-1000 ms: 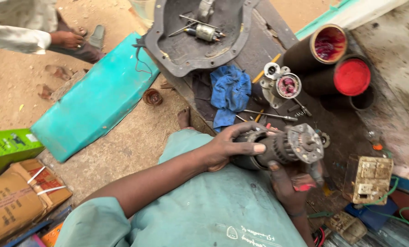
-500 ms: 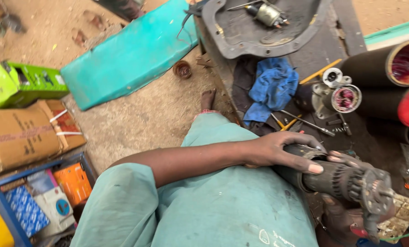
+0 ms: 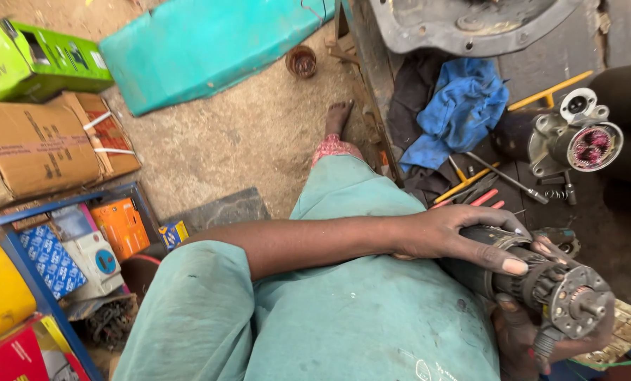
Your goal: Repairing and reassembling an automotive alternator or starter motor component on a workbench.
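Both hands clamped on starter motor, near right, over lap.
Left hand [image 3: 463, 240] wrapped over the starter motor [image 3: 541, 279] body; right hand [image 3: 523, 335] gripped it from underneath. Blue rag [image 3: 460, 106] and second motor [image 3: 576, 141] lay far right on the tabletop [image 3: 562, 56].

Right hand [image 3: 541, 342] mostly under motor [image 3: 541, 279]

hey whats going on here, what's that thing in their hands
A person in teal clothes sits on a sandy workshop floor and holds a greasy cylindrical motor over the lap. The left hand grips its body from above; the right hand supports it from below, near the end with the shaft. Beside them on a dark mat lie a blue rag, hand tools and a second motor part. Boxes stand at the other side.
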